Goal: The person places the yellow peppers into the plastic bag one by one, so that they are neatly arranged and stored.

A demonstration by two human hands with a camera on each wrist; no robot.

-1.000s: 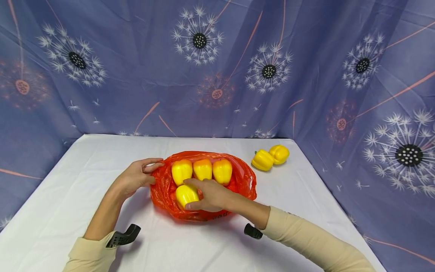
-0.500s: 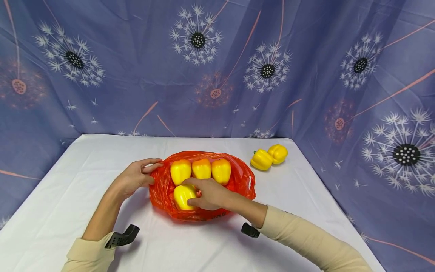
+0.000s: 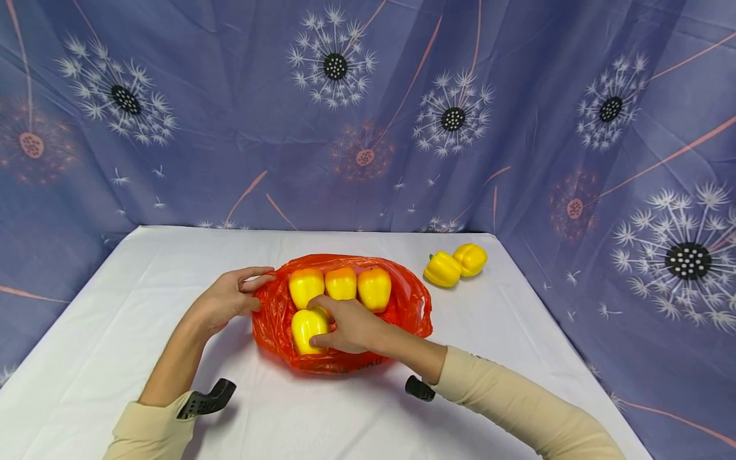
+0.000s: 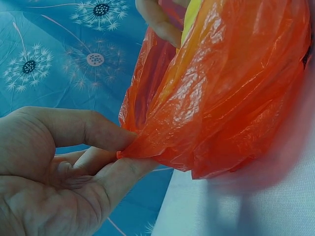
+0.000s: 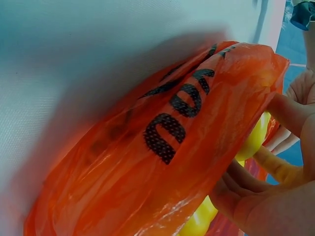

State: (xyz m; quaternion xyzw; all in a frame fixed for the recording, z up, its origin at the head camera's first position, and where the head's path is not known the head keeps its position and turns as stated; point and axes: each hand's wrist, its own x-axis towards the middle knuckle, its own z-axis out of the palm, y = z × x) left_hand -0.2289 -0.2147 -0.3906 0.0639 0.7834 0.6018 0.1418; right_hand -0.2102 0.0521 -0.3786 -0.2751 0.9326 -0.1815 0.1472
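A red plastic bag lies open-mouthed on the white table. Its left edge is pinched between thumb and fingers of my left hand, seen closely in the left wrist view. Inside the bag, my right hand grips a yellow bell pepper at the front left, with thumb and index finger curled round it. Behind it stand a left pepper, a middle pepper and a right pepper in a row. In the right wrist view the bag's printed side hides most of the peppers.
Two more yellow bell peppers, a nearer one and a farther one, lie touching at the table's back right. White cloth covers the table. A blue dandelion-print curtain encloses the back and sides.
My right hand has shifted the front pepper slightly left inside the bag, with its thumb now against the pepper's side. My left hand keeps its place at the bag's edge.
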